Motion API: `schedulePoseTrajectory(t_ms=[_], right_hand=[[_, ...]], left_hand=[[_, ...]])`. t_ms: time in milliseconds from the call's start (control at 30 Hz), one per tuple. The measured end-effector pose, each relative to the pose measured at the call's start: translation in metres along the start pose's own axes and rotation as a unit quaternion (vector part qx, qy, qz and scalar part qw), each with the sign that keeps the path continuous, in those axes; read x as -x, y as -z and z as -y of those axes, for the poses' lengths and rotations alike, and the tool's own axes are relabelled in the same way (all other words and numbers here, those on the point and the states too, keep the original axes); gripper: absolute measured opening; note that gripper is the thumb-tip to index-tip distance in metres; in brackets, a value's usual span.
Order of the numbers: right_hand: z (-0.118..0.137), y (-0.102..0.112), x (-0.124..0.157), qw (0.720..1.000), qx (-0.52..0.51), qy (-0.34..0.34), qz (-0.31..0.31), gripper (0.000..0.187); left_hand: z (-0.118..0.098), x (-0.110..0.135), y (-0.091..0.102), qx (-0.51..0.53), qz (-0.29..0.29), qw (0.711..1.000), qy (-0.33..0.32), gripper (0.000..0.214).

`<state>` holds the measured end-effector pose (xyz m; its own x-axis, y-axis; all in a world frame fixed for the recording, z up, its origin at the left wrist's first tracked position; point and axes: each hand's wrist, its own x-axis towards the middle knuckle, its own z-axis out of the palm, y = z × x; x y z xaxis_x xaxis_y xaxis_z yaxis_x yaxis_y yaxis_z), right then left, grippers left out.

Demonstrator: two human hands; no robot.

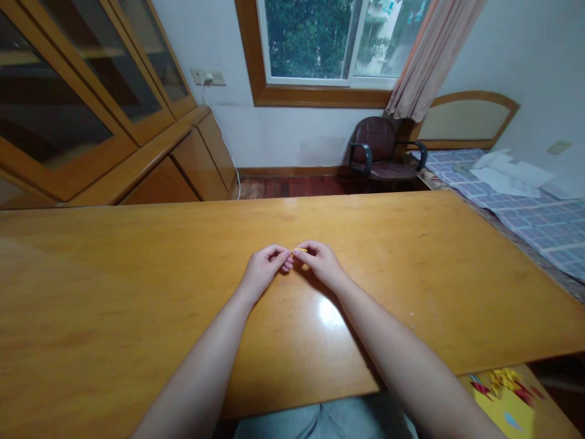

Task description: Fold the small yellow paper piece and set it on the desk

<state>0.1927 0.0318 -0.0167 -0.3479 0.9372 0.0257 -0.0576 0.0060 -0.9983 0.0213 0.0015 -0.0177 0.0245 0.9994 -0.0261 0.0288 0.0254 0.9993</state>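
Note:
A thin yellow strip (299,249), perhaps folded paper, is pinched between both hands just above the middle of the table (150,292). My left hand (265,263) has its thumb and index finger closed on the strip's left end, its other fingers curled below. From the other side, my right hand (321,261) grips the same strip between thumb and fingers. The fingertips of the two hands almost meet. Much of the strip is hidden by the fingers, so its exact shape cannot be made out.
At the lower right, below the table's edge, lie yellow paper (503,408) and several small yellow and red pieces (505,379). Beyond the table stand a brown armchair (377,146) and a bed (539,219) with papers. A glass-doored cabinet (132,131) fills the left.

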Motion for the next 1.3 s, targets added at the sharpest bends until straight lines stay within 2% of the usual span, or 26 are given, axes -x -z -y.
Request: schedulePoseTrajectory(t_ms=[300,1033,1300], right_hand=[[0.0008,0.0007,0.0011,1.000,0.015,0.013,-0.003,0.025],[0.0020,-0.0008,0.0017,1.000,-0.014,-0.003,0.000,0.027],[-0.0001,-0.0001,0.0002,1.000,0.001,0.012,-0.007,0.027]], left_hand=[[-0.0029,0.0019,0.0004,-0.001,0.016,1.000,-0.004,0.033],[-0.0089,0.0052,-0.0031,-0.009,-0.006,1.000,-0.013,0.033],[-0.0053,0.0017,-0.0026,-0.016,0.012,1.000,-0.013,0.033]])
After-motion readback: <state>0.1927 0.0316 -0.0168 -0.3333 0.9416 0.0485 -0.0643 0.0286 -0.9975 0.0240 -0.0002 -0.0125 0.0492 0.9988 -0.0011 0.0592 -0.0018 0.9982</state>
